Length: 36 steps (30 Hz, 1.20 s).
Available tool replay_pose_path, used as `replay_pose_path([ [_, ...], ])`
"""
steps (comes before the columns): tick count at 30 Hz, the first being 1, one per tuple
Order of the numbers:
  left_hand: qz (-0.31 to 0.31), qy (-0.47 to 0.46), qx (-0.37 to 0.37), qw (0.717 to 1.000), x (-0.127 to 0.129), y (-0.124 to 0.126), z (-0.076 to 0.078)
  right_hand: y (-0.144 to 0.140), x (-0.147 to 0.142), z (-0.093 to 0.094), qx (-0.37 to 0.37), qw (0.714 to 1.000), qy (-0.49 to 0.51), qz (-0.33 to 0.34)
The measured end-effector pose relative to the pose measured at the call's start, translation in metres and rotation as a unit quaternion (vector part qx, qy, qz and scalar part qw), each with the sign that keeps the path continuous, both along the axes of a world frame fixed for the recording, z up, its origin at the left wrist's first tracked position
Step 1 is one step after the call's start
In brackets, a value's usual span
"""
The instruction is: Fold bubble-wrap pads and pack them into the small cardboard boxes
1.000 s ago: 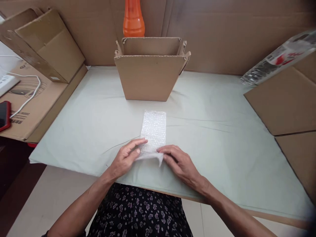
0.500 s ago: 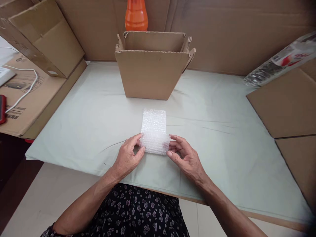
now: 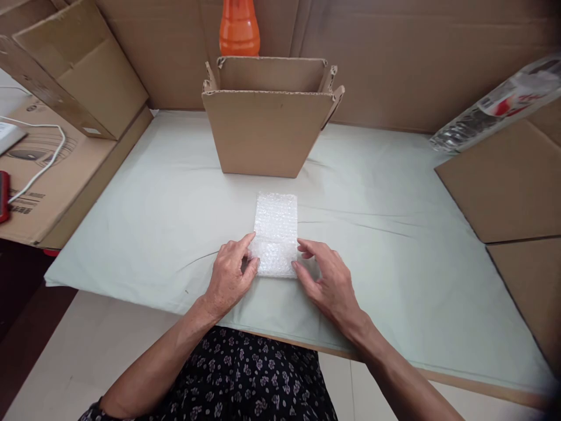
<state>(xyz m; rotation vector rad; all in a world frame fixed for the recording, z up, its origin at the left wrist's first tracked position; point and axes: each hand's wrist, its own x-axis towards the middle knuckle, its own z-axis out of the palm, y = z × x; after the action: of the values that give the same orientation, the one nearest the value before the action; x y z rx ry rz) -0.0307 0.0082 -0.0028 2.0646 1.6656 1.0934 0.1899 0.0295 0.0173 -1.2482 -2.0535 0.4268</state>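
A flat rectangle of clear bubble wrap (image 3: 276,225) lies on the cloth in front of me, its near part folded over into a double layer. My left hand (image 3: 232,266) is at the wrap's left edge, thumb lapping onto it and index finger along the side, the other fingers curled and partly hidden. On the right edge, the thumb of my right hand (image 3: 328,270) touches the wrap. That hand's fingers are apart, with the index fingertip beside the edge.
An open cardboard box (image 3: 272,134) stands beyond the wrap, with an orange bottle (image 3: 239,29) behind it. Cardboard boxes with a white cable (image 3: 48,164) are at left. At right, a clear plastic bottle (image 3: 495,105) leans above cardboard (image 3: 504,181). Pale green cloth (image 3: 394,275) covers the table.
The near flap of bubble wrap, raised and blurred before, now lies flat on the rest. My right hand's fingers have come off its corner slightly and spread.
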Motion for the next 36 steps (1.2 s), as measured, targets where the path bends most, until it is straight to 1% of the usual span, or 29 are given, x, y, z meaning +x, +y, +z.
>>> replay_pose_path([
  [1, -0.007, 0.007, 0.0, 1.0, 0.0, 0.001, 0.0, -0.002, 0.0, 0.004, 0.045, 0.999, -0.022, 0.005],
  [2, -0.014, 0.013, 0.001, 1.0, 0.0, 0.001, 0.001, -0.004, 0.0, 0.007, 0.073, 0.996, -0.042, 0.024],
  [3, -0.02, 0.02, 0.003, 1.0, 0.0, 0.001, 0.001, -0.005, -0.001, 0.011, 0.083, 0.993, -0.065, 0.056],
  [5, -0.021, 0.029, 0.016, 0.999, -0.001, 0.0, 0.002, -0.006, -0.003, 0.013, 0.063, 0.982, -0.118, 0.131],
  [6, -0.016, 0.033, 0.028, 0.999, -0.001, -0.001, 0.003, -0.006, -0.004, 0.012, 0.048, 0.976, -0.144, 0.157],
  [8, -0.011, 0.047, 0.058, 0.997, -0.004, -0.006, 0.006, -0.004, -0.006, 0.007, 0.038, 0.967, -0.183, 0.173],
  [9, -0.017, 0.058, 0.072, 0.996, -0.005, -0.008, 0.008, -0.003, -0.007, 0.003, 0.048, 0.966, -0.191, 0.167],
  [11, -0.058, 0.085, 0.086, 0.991, -0.009, -0.013, 0.012, -0.002, -0.008, -0.004, 0.078, 0.966, -0.196, 0.151],
  [14, -0.129, 0.112, 0.066, 0.983, -0.015, -0.018, 0.015, -0.001, -0.008, -0.01, 0.11, 0.966, -0.19, 0.138],
  [16, -0.145, 0.125, 0.049, 0.98, -0.017, -0.018, 0.013, -0.001, -0.009, -0.011, 0.116, 0.967, -0.181, 0.139],
  [19, -0.132, 0.116, 0.039, 0.984, -0.017, -0.015, 0.009, 0.002, -0.009, -0.009, 0.099, 0.971, -0.165, 0.144],
  [22, -0.113, 0.067, 0.029, 0.991, -0.015, -0.01, 0.006, 0.007, -0.007, -0.003, 0.068, 0.975, -0.151, 0.15],
  [25, -0.098, 0.028, 0.012, 0.995, -0.015, -0.003, 0.008, 0.011, -0.004, 0.003, 0.046, 0.978, -0.136, 0.154],
  [27, -0.089, 0.016, 0.002, 0.996, -0.015, 0.001, 0.01, 0.013, 0.0, 0.003, 0.042, 0.982, -0.117, 0.139],
  [30, -0.081, 0.017, -0.009, 0.997, -0.015, 0.006, 0.013, 0.017, 0.004, -0.003, 0.039, 0.988, -0.103, 0.108],
  [33, -0.073, 0.039, -0.01, 0.996, -0.014, 0.012, 0.012, 0.023, 0.002, -0.01, 0.042, 0.989, -0.112, 0.093],
  [36, -0.055, 0.08, 0.015, 0.995, -0.012, 0.017, 0.009, 0.025, -0.003, -0.009, 0.09, 0.987, -0.125, 0.053],
])
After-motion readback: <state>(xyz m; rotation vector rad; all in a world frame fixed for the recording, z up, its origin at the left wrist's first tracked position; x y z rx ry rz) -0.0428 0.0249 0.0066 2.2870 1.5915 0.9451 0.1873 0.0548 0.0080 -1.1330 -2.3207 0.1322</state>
